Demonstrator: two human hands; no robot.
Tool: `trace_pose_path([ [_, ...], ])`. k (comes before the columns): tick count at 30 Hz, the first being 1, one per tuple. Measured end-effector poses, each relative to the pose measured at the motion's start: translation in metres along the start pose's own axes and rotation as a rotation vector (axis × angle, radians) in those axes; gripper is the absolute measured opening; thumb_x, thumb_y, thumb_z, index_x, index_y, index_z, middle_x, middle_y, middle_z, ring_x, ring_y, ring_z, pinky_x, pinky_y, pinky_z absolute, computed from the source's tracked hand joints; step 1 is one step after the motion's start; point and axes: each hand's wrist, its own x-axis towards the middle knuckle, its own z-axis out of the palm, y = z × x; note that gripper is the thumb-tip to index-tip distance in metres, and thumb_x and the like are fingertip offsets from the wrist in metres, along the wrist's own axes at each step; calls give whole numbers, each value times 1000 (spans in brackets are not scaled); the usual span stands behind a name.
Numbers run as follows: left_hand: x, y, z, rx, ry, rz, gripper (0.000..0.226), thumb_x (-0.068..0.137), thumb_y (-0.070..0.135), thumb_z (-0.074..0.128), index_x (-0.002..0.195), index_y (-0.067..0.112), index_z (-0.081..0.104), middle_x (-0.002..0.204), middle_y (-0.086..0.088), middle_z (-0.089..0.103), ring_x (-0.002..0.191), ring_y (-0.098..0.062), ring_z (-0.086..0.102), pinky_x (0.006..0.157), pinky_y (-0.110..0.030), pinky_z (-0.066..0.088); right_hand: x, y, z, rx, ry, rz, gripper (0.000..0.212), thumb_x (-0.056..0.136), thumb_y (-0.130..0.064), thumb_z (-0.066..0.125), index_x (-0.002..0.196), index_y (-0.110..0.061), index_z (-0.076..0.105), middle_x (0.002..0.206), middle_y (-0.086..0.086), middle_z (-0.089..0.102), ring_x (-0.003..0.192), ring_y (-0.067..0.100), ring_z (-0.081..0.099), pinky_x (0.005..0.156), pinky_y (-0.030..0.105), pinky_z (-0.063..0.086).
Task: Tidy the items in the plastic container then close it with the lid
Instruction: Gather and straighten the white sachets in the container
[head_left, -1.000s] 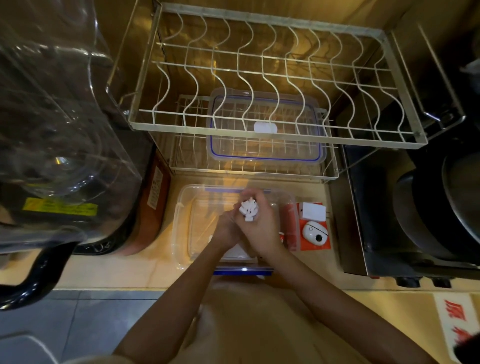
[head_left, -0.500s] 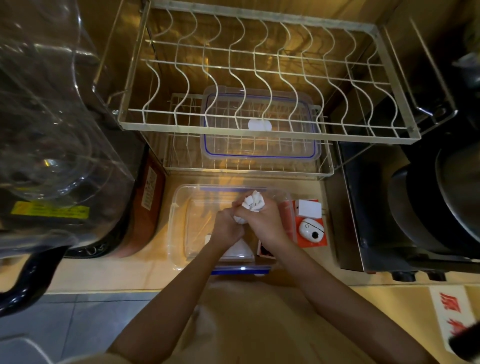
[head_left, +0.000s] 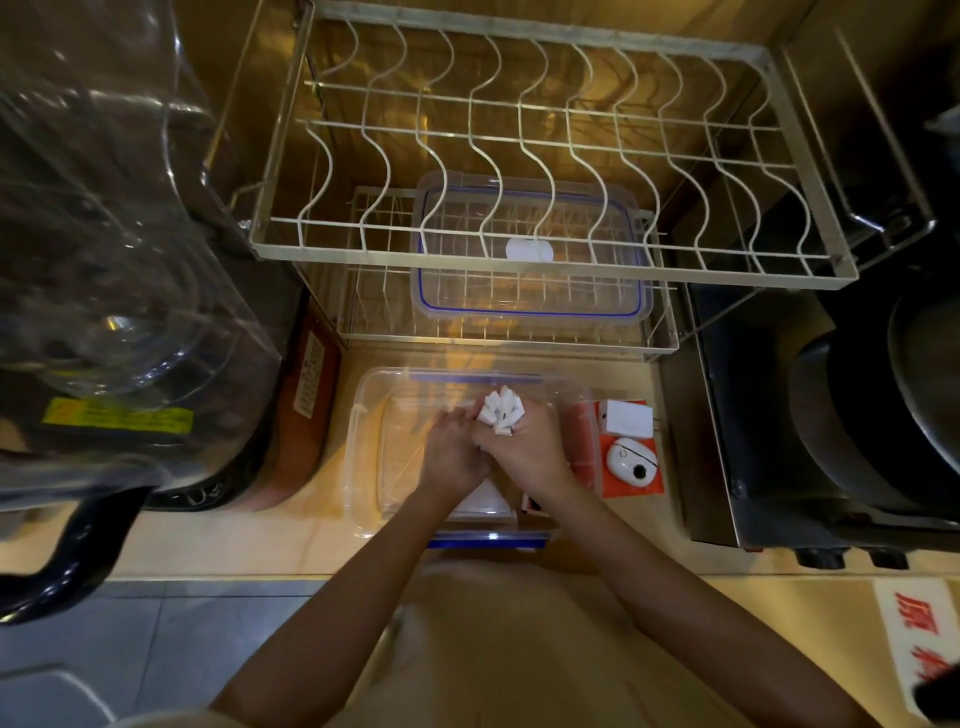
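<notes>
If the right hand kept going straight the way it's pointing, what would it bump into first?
Probably the far wall of the clear plastic container. The right hand, gripping a bunch of white pieces, points away from the person. Beyond that wall stands the dish rack holding the lid. Depth is hard to judge.

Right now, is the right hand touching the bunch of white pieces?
Touching. Head view: the right hand is closed around the bunch of white pieces, whose ends fan out above the curled fingers.

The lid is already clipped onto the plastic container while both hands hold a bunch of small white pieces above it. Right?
Not quite. The head view shows the lid lying on the lower dish rack behind the open plastic container. The right hand grips the white pieces, the left hand against it.
</notes>
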Motion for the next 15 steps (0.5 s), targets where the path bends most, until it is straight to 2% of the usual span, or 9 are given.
trace_pose_path([
  [2, -1, -1, -4, -40, 18, 6, 36, 71, 28, 53, 92, 4, 69, 79, -12, 75, 73, -27, 72, 69, -26, 53, 0, 0, -1, -17, -4, -20, 17, 74, 2, 69, 77, -13, 61, 67, -7, 58, 68, 10, 59, 64, 14, 46],
  [4, -5, 0, -4, -158, 49, -12, 32, 75, 19, 65, 102, 4, 67, 91, -11, 74, 85, -26, 71, 75, -22, 50, 0, 1, -2, 48, -15, 51, 10, 75, 4, 68, 79, -5, 64, 69, 4, 63, 67, 10, 59, 61, 11, 46],
  [5, -6, 2, -6, -221, 79, -50, 37, 77, 14, 68, 112, 4, 63, 100, -8, 71, 94, -22, 68, 80, -19, 46, 1, 1, -3, 113, -26, 122, 9, 75, 4, 68, 83, 0, 65, 74, 12, 66, 69, 11, 61, 63, 13, 48],
  [7, -10, 6, -11, -295, 78, -137, 45, 82, 11, 66, 125, 5, 53, 111, -8, 67, 103, -20, 63, 84, -15, 39, 4, 2, -8, 255, -87, 264, 16, 75, 1, 70, 90, -1, 67, 85, 12, 68, 79, 14, 65, 71, 22, 52],
  [9, -12, 5, -16, -226, 6, -159, 40, 82, 11, 64, 121, 5, 56, 113, -14, 68, 103, -25, 64, 81, -15, 36, 7, 3, -15, 286, -143, 334, 22, 72, -4, 74, 93, -7, 67, 90, 8, 69, 88, 18, 66, 79, 31, 53],
  [11, -13, 4, -25, -142, -74, -138, 36, 81, 14, 64, 116, 8, 59, 111, -14, 69, 101, -26, 64, 81, -19, 39, 9, 6, -22, 239, -144, 343, 45, 67, -7, 80, 109, -12, 63, 101, 6, 66, 96, 18, 64, 82, 32, 52],
  [13, -14, 0, -33, -38, -204, -160, 35, 81, 20, 63, 115, 13, 59, 110, -11, 69, 99, -25, 63, 82, -28, 44, 9, 12, -29, 190, -140, 271, 75, 63, -6, 83, 127, -21, 48, 113, 1, 59, 103, 17, 59, 87, 32, 53],
  [15, -14, -2, -40, 161, -373, -181, 32, 82, 26, 61, 113, 17, 58, 107, -8, 69, 97, -25, 62, 76, -31, 45, 7, 19, -33, 95, -210, 147, 82, 64, -5, 82, 132, -26, 41, 115, -2, 54, 107, 17, 57, 87, 32, 52],
])
